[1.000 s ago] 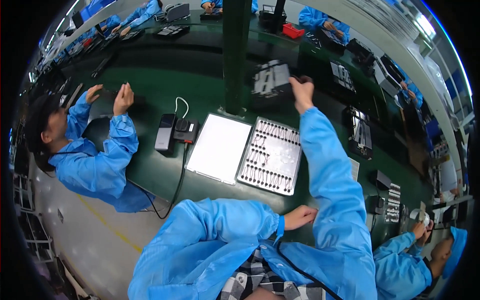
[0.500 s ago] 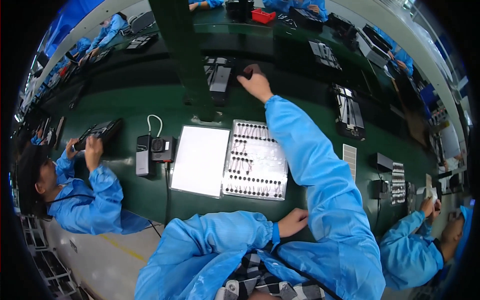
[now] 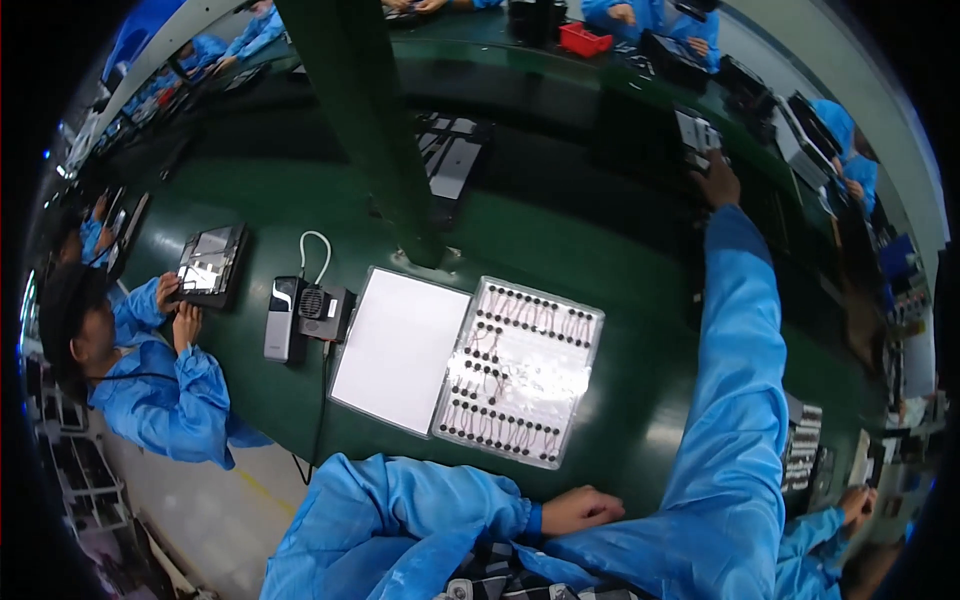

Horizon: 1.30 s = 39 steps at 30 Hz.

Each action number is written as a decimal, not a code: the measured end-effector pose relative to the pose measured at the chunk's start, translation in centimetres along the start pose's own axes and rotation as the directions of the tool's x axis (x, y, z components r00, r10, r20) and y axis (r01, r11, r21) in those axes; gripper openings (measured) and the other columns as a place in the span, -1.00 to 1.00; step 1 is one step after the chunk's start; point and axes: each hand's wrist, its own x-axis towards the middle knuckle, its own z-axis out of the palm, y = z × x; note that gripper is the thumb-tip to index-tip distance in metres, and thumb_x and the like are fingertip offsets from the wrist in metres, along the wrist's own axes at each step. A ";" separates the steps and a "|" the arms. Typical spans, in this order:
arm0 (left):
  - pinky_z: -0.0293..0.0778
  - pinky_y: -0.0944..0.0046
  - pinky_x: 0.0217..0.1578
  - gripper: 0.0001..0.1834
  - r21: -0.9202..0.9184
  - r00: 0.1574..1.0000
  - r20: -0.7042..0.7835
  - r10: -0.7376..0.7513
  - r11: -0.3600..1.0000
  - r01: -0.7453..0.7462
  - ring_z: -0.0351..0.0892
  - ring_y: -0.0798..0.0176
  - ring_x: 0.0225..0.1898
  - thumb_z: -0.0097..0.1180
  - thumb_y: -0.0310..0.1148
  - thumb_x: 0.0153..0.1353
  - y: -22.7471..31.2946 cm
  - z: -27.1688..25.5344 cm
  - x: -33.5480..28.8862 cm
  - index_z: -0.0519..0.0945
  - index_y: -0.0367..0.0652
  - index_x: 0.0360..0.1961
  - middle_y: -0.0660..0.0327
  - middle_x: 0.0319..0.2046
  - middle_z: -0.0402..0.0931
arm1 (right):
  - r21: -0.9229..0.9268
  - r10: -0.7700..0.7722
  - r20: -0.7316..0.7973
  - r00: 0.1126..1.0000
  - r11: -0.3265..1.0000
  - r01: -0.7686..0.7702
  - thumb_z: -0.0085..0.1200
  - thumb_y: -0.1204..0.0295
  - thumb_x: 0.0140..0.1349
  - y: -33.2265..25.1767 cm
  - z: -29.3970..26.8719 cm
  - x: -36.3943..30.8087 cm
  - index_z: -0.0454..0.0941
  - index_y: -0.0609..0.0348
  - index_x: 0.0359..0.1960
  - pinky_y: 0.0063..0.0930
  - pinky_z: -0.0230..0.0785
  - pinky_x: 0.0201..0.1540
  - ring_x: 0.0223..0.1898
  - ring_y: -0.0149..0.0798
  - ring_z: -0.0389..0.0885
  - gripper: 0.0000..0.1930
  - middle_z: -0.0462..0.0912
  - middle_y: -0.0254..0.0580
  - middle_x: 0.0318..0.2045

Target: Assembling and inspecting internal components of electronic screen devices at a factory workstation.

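The right hand (image 3: 718, 184) reaches to the far right, fingers bent at the near end of a flat black rectangular device with silver-white panels (image 3: 694, 130); I cannot tell whether they grip it. The device's long axis slants, far end leftward; its markings are too small to read. The left hand (image 3: 583, 510) curls loosely by the green counter's (image 3: 640, 400) near edge, contents hidden. Half a second ago, the right hand was farther left, near the green pillar (image 3: 365, 120).
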 end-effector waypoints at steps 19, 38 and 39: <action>0.49 0.17 0.03 -0.76 0.015 0.924 0.188 -0.333 0.942 0.336 0.63 0.00 -0.06 0.02 -0.26 0.31 -0.5 -0.5 -0.1 0.61 -0.04 -0.06 0.02 -0.10 0.64 | -0.451 -0.334 -0.219 0.917 0.868 0.209 -0.04 0.45 0.33 0.7 1.8 3.5 0.36 0.09 0.24 0.01 0.35 0.22 0.05 0.07 0.57 -0.57 0.62 0.06 -0.06; 0.57 0.15 -0.15 -0.39 -0.768 0.949 0.103 -0.297 0.582 0.265 0.58 0.21 -0.22 -0.27 0.11 0.47 0.2 -1.5 2.8 0.16 -0.02 0.38 0.11 -0.15 0.45 | 0.931 0.044 -0.115 0.992 0.353 0.092 0.13 0.50 0.24 2.5 -32.1 -35.7 0.48 0.24 -0.13 -0.32 0.45 0.10 -0.01 -0.15 0.62 -0.81 0.66 0.06 -0.08; 0.55 0.02 0.00 -0.30 -0.855 0.944 0.259 -0.204 0.406 0.322 0.61 0.07 -0.08 -0.29 0.16 0.45 -1.0 -2.1 2.6 0.09 -0.03 0.44 0.04 0.06 0.45 | 0.951 0.011 -0.084 0.996 0.300 0.077 0.10 0.49 0.25 1.6 -32.1 -38.4 0.46 0.23 -0.18 -0.25 0.46 0.11 -0.02 -0.04 0.64 -0.85 0.66 0.18 -0.10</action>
